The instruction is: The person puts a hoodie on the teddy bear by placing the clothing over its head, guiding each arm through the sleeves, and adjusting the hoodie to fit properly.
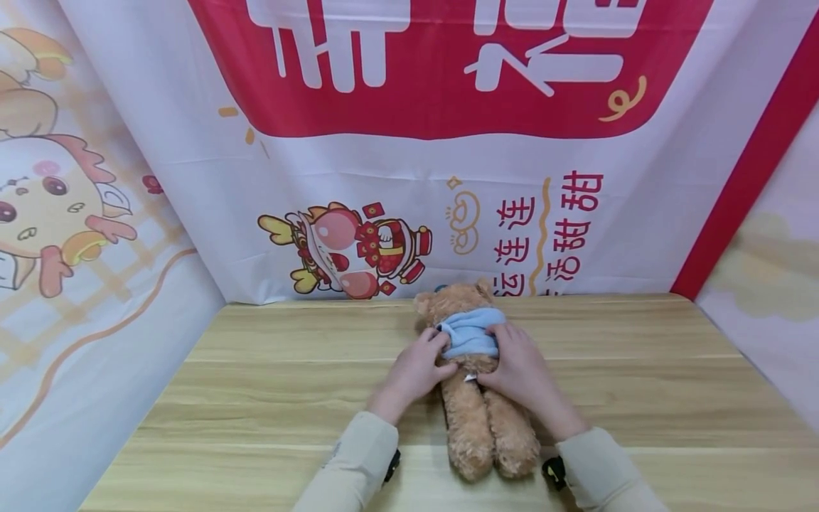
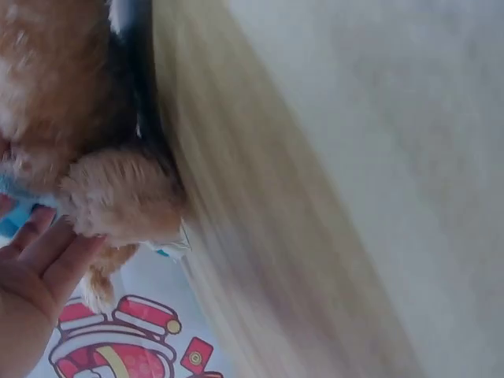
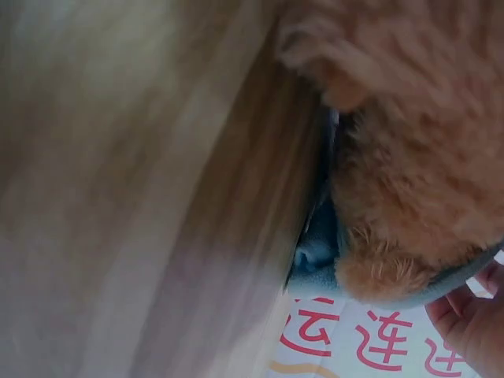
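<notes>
A brown plush teddy bear [image 1: 493, 434] lies on the wooden table, its legs toward the person. Around its upper body is a light blue shirt [image 1: 470, 334], bunched up in folds. My left hand [image 1: 419, 366] grips the shirt's left side, thumb on the bear's lower body. On the other side my right hand [image 1: 521, 366] holds the shirt's right edge, thumb near a small white tag [image 1: 470, 377]. In the right wrist view, blue cloth [image 3: 315, 252] also shows low beside the fur. Fur hides some left fingertips in the left wrist view.
The wooden table [image 1: 288, 398] runs back to a white and red printed cloth [image 1: 384, 163] with a cartoon figure. Another printed cloth [image 1: 96, 320] hangs at the left. Dark wrist devices [image 1: 554, 473] show below both sleeves.
</notes>
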